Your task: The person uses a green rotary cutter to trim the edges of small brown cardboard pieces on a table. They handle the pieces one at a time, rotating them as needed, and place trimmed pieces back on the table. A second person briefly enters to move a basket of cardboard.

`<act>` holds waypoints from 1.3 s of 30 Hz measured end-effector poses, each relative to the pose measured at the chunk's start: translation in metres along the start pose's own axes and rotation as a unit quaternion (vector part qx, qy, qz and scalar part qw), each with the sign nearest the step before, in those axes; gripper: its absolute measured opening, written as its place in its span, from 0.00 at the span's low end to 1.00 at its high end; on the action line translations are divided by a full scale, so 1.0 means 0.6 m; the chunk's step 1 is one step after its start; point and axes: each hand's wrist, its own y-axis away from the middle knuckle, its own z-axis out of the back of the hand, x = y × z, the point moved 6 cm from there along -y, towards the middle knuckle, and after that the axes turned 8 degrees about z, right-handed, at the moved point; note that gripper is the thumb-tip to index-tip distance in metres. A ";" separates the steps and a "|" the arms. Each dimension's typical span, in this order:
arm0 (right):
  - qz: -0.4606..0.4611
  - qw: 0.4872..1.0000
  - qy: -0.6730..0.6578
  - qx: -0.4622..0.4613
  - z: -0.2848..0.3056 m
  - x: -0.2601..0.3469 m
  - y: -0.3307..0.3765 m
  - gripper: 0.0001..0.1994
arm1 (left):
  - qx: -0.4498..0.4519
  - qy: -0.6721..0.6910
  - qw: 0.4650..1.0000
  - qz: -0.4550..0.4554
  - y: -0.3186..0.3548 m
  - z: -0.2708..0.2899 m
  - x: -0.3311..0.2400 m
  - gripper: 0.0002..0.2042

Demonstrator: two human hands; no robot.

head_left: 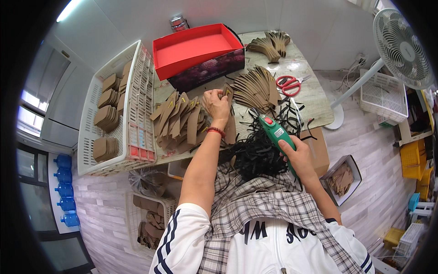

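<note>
My right hand (pixel 297 156) is wrapped around a green handheld power tool (pixel 276 132) with a red button, seemingly an electric cutter. Its tip points toward the table, above a heap of black strips (pixel 255 153) at the table's near edge. My left hand (pixel 216 104) is closed, fingers curled on a brown strap-shaped piece (pixel 230 114) with a yellow mark. Left of that hand lies a loose pile of similar brown pieces (pixel 175 116). On its right, more brown pieces (pixel 255 89) are fanned out. Red-handled scissors (pixel 288 85) lie beyond the tool.
A red box tray (pixel 196 50) sits on a dark flowered box (pixel 207 71) at the back. A white crate (pixel 137 109) with stacked brown pieces flanks the left. Bundled brown pieces (pixel 264 49) lie far right. A fan (pixel 401 48) and an open carton (pixel 351 192) stand at right.
</note>
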 end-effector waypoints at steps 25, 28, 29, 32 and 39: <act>0.071 0.997 -0.021 -0.018 -0.016 0.024 0.001 0.18 | 0.181 0.663 0.654 0.317 0.132 0.064 -0.107 0.04; 0.072 0.997 -0.023 -0.017 -0.015 0.023 0.001 0.18 | 0.187 0.662 0.653 0.317 0.138 0.064 -0.110 0.04; 0.071 0.997 -0.022 -0.016 -0.015 0.024 0.001 0.18 | 0.189 0.662 0.652 0.317 0.140 0.064 -0.110 0.04; 0.066 0.997 -0.022 -0.015 -0.013 0.031 0.002 0.18 | 0.201 0.648 0.665 0.313 0.145 0.060 -0.106 0.03; 0.068 0.997 -0.044 -0.019 -0.009 0.036 0.000 0.18 | 0.227 0.618 0.692 0.297 0.158 0.064 -0.110 0.02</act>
